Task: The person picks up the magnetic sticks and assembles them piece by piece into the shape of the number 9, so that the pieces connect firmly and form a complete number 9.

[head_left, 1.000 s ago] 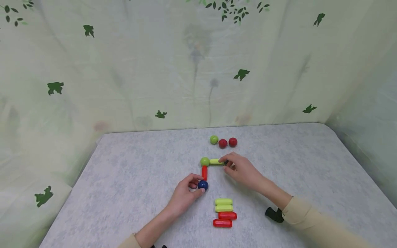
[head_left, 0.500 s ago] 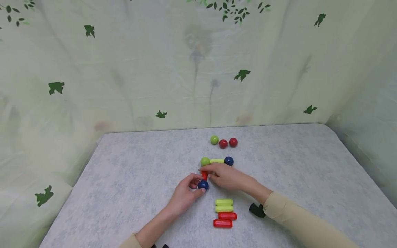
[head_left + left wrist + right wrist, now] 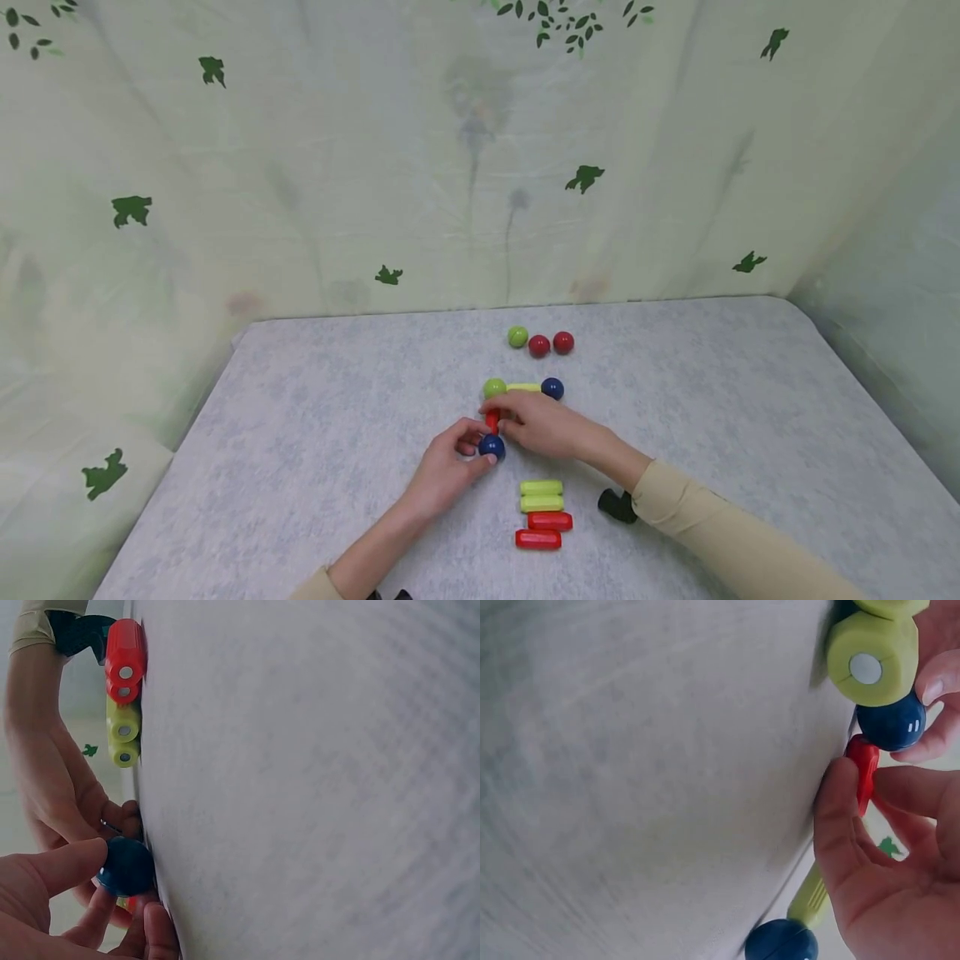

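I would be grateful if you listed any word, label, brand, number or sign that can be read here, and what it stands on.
None: no readable text in any view.
Blue ball in the left hand: two tiny pale strokes in the right wrist view, too small to tell print from glare.
Backdrop: printed leaves and green shapes, no lettering seen.
Loose red sticks: no lettering seen.

Left hand (image 3: pixel 447 469) beside right hand (image 3: pixel 545 425), both in a pinch

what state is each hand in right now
Left hand: closed, holding the glossy dark blue ball.
Right hand: closed, pinching the red plastic-looking faceted rod.
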Available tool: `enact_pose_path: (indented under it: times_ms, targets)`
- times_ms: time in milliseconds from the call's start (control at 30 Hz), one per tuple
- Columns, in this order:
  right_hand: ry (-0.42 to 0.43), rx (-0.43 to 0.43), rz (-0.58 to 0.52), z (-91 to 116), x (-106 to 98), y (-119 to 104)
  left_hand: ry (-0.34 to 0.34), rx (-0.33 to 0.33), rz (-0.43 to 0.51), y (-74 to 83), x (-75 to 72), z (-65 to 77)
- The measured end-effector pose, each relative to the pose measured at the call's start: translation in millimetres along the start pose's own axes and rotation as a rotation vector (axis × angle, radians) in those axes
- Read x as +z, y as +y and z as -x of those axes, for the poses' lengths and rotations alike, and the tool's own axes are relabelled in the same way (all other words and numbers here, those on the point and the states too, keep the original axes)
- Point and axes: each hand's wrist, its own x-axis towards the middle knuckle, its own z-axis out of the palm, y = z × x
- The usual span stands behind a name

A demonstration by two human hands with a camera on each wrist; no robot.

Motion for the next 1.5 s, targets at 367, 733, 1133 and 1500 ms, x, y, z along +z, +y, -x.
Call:
enact_pose_path:
  times_ms: [367, 733, 1133, 1500]
  targets:
    - [-0.03, -0.007, -0.011, -3.9, 1.9, 2.1, -0.005, -0.001, 0.012, 1.3, -2.1, 1.3]
    - [-0.023, -0.024, -0.039, 5.3, -3.7, -0.5, -0.017, -0.017, 0.056, 3.8, -3.9, 0.5]
    - [-0.113, 0.107, -0.094, 57.5, -7.0, -7.8, -0.04, -0.046, 0.108, 9.4, -3.8, 3.2]
    - [-0.157, 0.184, -0.092, 81.5, -1.7, -5.0, -0.029, -0.06, 0.118, 10.2, -1.3, 0.9]
